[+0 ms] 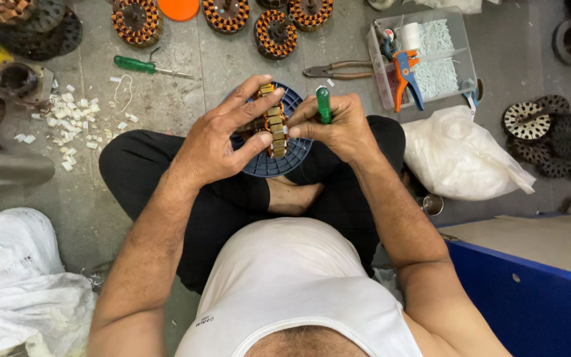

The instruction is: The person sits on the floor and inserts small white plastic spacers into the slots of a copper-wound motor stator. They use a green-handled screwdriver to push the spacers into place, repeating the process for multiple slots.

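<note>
fingers of left hand (216,142) grip stator (273,120), right hand (342,125) clutches green screwdriver (323,104).

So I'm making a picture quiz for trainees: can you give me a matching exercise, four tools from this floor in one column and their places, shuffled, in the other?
Things:
1. green-handled tool
2. pliers
3. green screwdriver
4. orange and blue wire stripper

Places:
A. in the clear plastic box
B. in the right hand
C. on the floor left of the box
D. on the floor beside white scraps

Pairs: 1-B, 2-C, 3-D, 4-A
</note>
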